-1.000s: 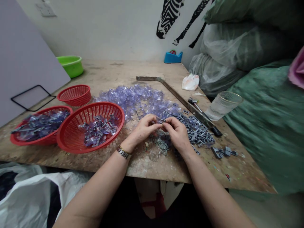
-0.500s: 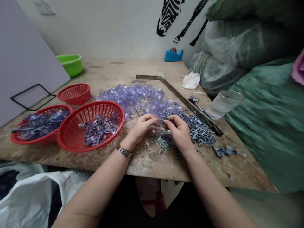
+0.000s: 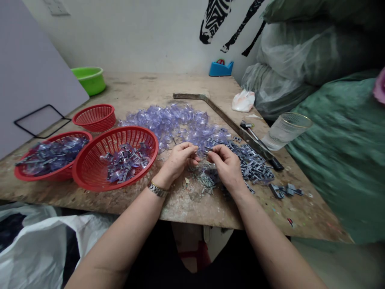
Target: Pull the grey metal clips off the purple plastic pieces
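Over the front of the table, my left hand (image 3: 181,160) and my right hand (image 3: 226,165) face each other a short gap apart. The right thumb and forefinger pinch a small grey plastic part (image 3: 208,149). My left fingertips are pressed together, and anything between them is too small to make out. Just below the hands lies a pile of thin metal pins (image 3: 205,180). Clear purplish plastic pieces (image 3: 168,120) are heaped behind them. Grey plastic parts (image 3: 254,166) are spread beside my right hand, partly hidden by it.
Red baskets stand at left: a large one (image 3: 82,170) and a smaller one (image 3: 22,174) hold mixed pieces, with another red basket (image 3: 94,116) behind. A bent metal bar (image 3: 224,118), a hammer (image 3: 255,136) and a glass (image 3: 284,130) lie right. Green sacks (image 3: 333,160) crowd the table's right edge.
The left fingers have shifted slightly, with the lower ones curling a little more. My right hand keeps its pinch on the grey part. The view has tilted very slightly.
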Demonstrator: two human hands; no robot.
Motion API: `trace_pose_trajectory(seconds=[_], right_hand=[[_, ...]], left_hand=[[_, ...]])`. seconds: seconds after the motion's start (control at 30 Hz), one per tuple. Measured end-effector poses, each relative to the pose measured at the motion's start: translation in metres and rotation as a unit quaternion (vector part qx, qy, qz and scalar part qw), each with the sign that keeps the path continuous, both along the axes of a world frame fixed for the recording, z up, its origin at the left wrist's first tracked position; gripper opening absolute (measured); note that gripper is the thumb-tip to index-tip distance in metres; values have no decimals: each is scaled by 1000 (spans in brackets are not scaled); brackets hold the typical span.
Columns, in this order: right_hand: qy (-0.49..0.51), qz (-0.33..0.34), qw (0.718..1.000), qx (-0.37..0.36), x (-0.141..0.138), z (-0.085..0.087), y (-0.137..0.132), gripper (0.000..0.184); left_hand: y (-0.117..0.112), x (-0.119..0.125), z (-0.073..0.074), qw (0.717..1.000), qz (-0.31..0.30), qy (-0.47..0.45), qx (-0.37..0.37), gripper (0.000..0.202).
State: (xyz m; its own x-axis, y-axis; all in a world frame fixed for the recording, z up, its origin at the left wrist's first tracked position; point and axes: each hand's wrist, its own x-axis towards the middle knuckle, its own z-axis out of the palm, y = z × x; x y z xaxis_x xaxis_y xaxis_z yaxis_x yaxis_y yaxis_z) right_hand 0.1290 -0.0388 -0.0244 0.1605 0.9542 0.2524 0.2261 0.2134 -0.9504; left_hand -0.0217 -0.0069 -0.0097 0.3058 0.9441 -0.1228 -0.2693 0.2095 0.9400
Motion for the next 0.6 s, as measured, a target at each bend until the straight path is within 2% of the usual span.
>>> trace_pose_trajectory(seconds=[0.4,0.6], right_hand=[[-37,-3,999,11,0,0,0,17],[-47,-4,999,12,0,1,0,17]], left_hand=[[1,0,0,999,-17,-16,-27,27],[0,0,-2,999,-29,-13,-15,26]])
